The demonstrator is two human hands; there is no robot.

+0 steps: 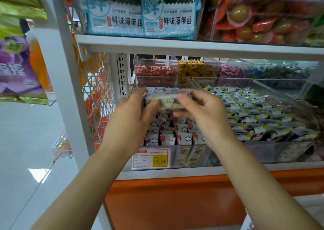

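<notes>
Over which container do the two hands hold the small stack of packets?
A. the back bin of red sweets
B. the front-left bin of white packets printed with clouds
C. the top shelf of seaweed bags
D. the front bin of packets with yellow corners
B: the left hand and right hand hold the packets, blurred, right above the front-left bin, which has the price tag on its front.

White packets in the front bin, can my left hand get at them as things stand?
Probably yes. The white packets lie under the left hand in an open-topped bin, with nothing between. But it and the right hand grip a blurred packet above them, so it would have to let go first.
</notes>
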